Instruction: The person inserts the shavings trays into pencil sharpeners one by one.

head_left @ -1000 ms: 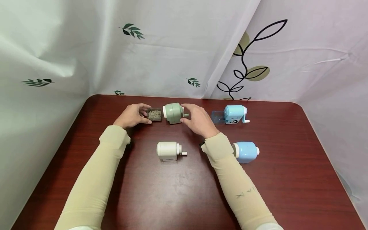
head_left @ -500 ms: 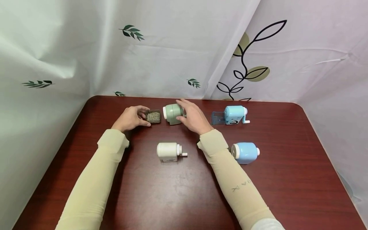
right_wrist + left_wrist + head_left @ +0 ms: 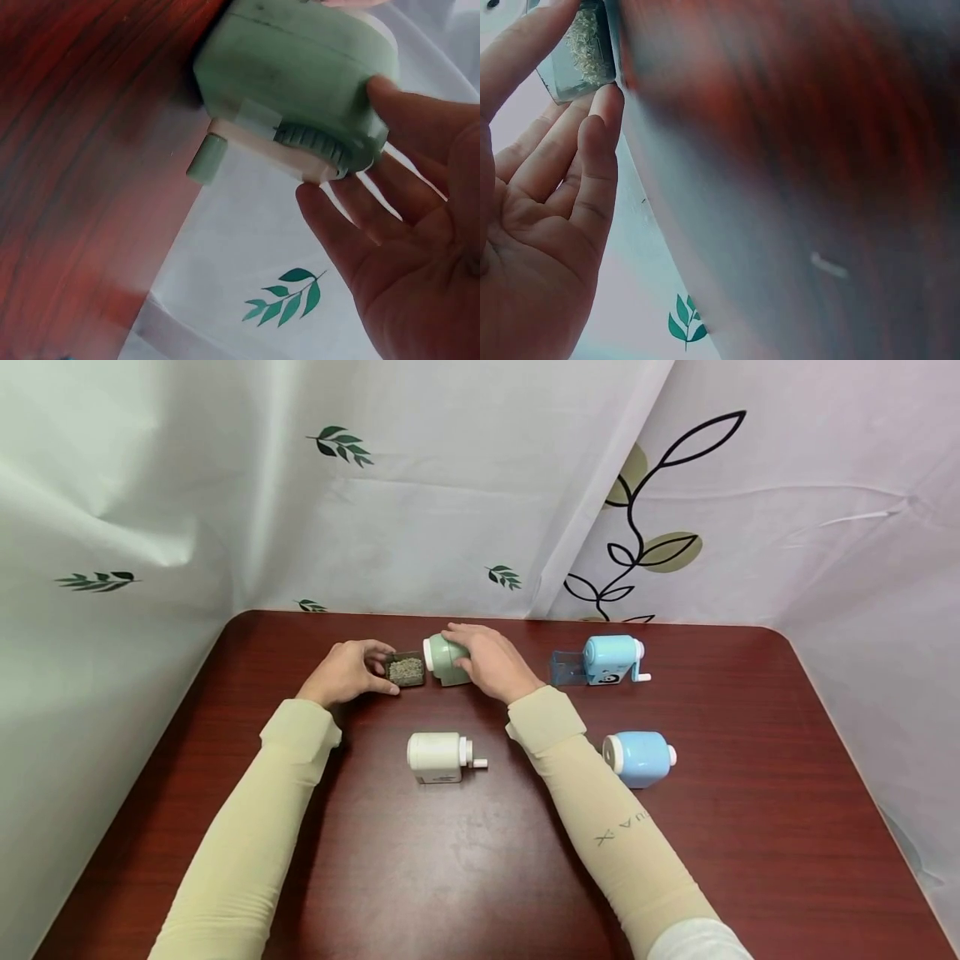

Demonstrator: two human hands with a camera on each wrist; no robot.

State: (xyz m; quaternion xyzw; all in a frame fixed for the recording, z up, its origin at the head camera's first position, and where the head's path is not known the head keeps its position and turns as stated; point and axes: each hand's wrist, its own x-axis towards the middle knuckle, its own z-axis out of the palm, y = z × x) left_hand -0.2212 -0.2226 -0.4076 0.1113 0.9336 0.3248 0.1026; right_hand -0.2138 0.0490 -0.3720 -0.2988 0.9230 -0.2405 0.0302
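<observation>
At the back of the table my left hand (image 3: 347, 672) holds a small clear drawer of pencil shavings (image 3: 406, 672) between thumb and fingers. In the left wrist view, light shavings (image 3: 591, 46) show inside the drawer. Right beside it sits a green hand-crank pencil sharpener (image 3: 447, 662), its white front facing the drawer. My right hand (image 3: 491, 662) grips that sharpener from its crank end, thumb on the near side and fingers over the top. The right wrist view shows the pale crank arm with its green knob (image 3: 206, 160), which my hand hides from the head camera.
A cream sharpener (image 3: 437, 757) stands nearer, in the middle of the table (image 3: 420, 877). To the right are a light-blue sharpener (image 3: 611, 658) with its clear blue drawer (image 3: 567, 668) pulled out and another blue sharpener (image 3: 645, 758). A patterned white curtain (image 3: 420, 543) rises behind the table's back edge.
My right hand has slid left, farther over the green sharpener. The drawer in my left hand shifted slightly left, then back right, and now sits close to the sharpener's front.
</observation>
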